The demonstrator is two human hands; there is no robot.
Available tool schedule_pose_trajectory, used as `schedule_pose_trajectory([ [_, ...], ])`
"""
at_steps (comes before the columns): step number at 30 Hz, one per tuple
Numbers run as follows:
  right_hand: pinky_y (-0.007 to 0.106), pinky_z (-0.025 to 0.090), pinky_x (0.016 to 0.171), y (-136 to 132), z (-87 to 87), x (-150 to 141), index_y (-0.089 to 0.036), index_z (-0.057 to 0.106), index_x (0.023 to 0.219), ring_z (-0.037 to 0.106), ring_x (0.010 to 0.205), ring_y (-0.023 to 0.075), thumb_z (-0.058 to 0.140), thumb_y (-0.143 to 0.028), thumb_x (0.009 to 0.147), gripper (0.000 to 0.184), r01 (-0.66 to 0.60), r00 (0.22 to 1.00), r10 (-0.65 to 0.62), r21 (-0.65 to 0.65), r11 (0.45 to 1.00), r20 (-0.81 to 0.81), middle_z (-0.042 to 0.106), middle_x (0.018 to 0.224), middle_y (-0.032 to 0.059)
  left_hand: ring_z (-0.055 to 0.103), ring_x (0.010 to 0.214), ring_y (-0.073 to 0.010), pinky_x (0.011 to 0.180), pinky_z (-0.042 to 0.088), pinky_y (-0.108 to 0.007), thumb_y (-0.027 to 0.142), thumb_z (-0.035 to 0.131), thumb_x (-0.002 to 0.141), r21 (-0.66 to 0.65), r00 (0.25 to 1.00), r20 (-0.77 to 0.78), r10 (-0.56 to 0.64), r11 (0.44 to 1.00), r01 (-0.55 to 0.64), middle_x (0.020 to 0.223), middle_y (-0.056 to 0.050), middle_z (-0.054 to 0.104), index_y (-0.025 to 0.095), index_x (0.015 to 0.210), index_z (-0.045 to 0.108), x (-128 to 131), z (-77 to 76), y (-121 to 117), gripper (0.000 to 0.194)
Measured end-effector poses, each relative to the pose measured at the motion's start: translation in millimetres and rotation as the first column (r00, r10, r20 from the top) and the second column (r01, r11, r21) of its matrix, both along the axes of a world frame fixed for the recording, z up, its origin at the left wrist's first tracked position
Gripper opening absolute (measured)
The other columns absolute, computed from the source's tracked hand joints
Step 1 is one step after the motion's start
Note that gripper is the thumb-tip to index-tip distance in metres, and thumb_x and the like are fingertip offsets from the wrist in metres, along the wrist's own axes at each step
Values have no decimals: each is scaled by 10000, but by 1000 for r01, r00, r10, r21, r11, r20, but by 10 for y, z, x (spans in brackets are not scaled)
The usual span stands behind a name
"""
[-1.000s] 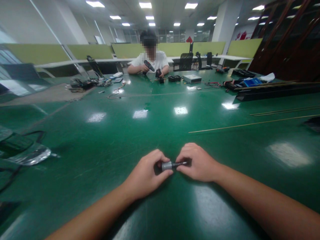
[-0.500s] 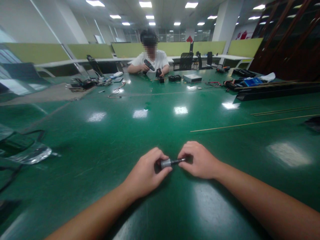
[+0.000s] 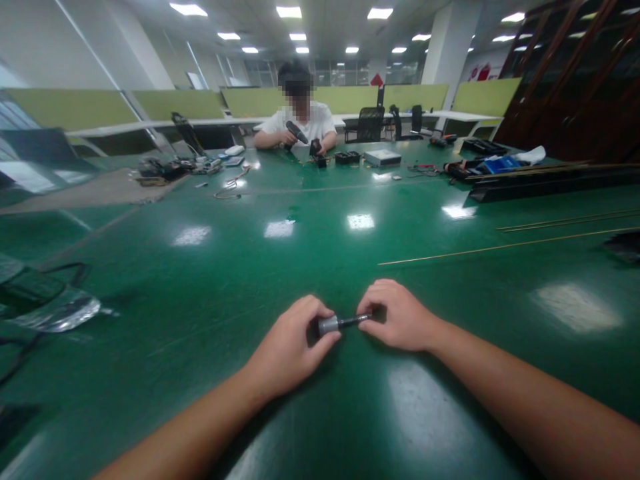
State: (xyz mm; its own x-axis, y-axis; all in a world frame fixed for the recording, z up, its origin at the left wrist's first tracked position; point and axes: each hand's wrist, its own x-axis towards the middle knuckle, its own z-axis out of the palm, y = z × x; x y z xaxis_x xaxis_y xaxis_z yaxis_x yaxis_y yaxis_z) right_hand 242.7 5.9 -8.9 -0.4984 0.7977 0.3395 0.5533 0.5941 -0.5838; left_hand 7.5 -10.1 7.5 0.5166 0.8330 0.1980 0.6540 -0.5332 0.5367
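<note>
Between my two hands is a small rod-shaped tool (image 3: 330, 325), with a thick grey cylindrical body and a thin dark shaft. It lies nearly level, just above or on the green tabletop; I cannot tell which. My left hand (image 3: 295, 340) pinches the grey body between thumb and fingers, and its left end is hidden in the palm. At the other end, the thumb and fingers of my right hand (image 3: 397, 317) close on the tip of the shaft. Its exact kind is too small to make out.
Thin brass-coloured rods (image 3: 450, 254) lie to the right, beyond my right hand. A clear plastic package (image 3: 55, 310) sits at the left. Across the table (image 3: 225, 267) a person (image 3: 300, 123) holds a power drill (image 3: 297, 132). A dark channel (image 3: 545, 185) stretches along the right.
Both hands keep their hold on the tool, which has shifted only very slightly. The whole view has moved a little. The person opposite still holds the drill.
</note>
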Motion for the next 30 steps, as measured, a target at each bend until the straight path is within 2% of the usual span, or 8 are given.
schedule_pose_trajectory([
  [9,350,392,819,34,-5,41,-192,674,763,583,753,171,740,-186,732,73,24,999,-24,3,1000,22,669,739,0,584,827,-198,761,465,-325,216,632,848,15,1000,7,16,1000,-16,919,-29,624,201,944,573,-9,-2,2,114],
  [17,352,393,827,143,-1,212,-196,685,724,590,736,162,759,-179,698,80,71,996,-68,-43,997,64,658,707,-16,586,819,-196,746,470,-320,225,638,849,-7,1000,4,27,1000,-27,923,-34,625,195,948,575,3,18,1,121],
  [21,359,388,848,160,-3,250,-201,700,730,592,720,151,765,-204,709,69,39,997,-35,-52,998,71,657,701,-24,582,807,-193,737,468,-317,226,640,847,-3,999,13,31,1000,-31,912,-30,627,196,943,581,1,11,-1,116],
  [26,367,380,862,120,15,147,-208,718,786,595,741,158,769,-246,743,77,5,998,-2,-42,999,63,679,731,-13,578,790,-188,722,466,-312,234,635,851,-4,1000,19,13,1000,-13,900,-30,632,193,937,590,-2,3,20,105],
  [30,371,374,887,22,4,-42,-218,728,847,607,807,171,747,-292,801,90,-67,997,68,-24,997,45,706,803,5,589,860,-193,776,471,-317,226,643,855,-23,997,52,-57,998,58,946,-37,630,197,973,601,14,-16,31,128],
])
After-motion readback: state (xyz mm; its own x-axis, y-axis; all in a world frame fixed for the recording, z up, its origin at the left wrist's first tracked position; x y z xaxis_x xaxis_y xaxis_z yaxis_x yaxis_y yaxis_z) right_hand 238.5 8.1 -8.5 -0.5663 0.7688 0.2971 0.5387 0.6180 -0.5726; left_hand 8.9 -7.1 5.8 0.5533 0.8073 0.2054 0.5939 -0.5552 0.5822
